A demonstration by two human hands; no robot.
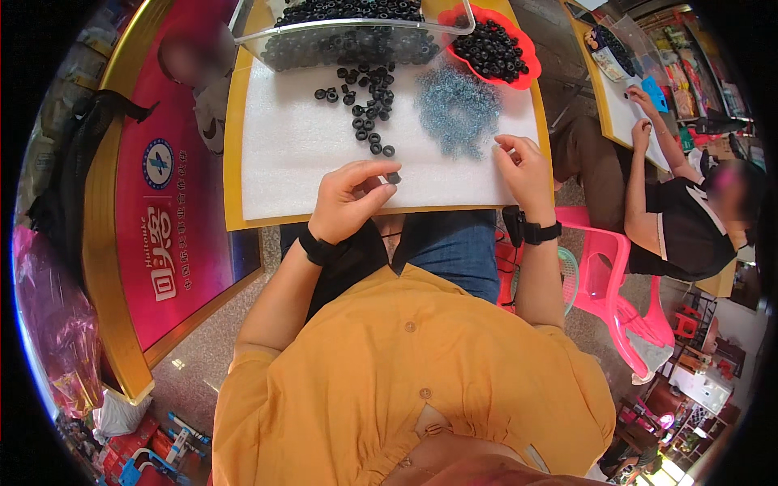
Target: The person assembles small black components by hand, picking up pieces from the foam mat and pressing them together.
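My left hand point(354, 197) pinches a small black ring-shaped piece point(394, 177) between thumb and forefinger, just above the white foam sheet point(300, 162). Beyond it, several loose black rings point(369, 113) trail across the sheet from a clear plastic box point(340, 50) full of the same kind. To the right lies a spread heap of tiny bluish, see-through pieces point(459, 111). Beside that heap is my right hand point(525, 170), its thumb and forefinger drawn together; whatever may be between them is too small to make out.
A red scalloped bowl point(531, 69) of black pieces stands at the far right of the table. On the left is a pink panel with a yellow frame point(121, 243). A person point(685, 215) works at another table on the right, near a pink plastic chair point(604, 267).
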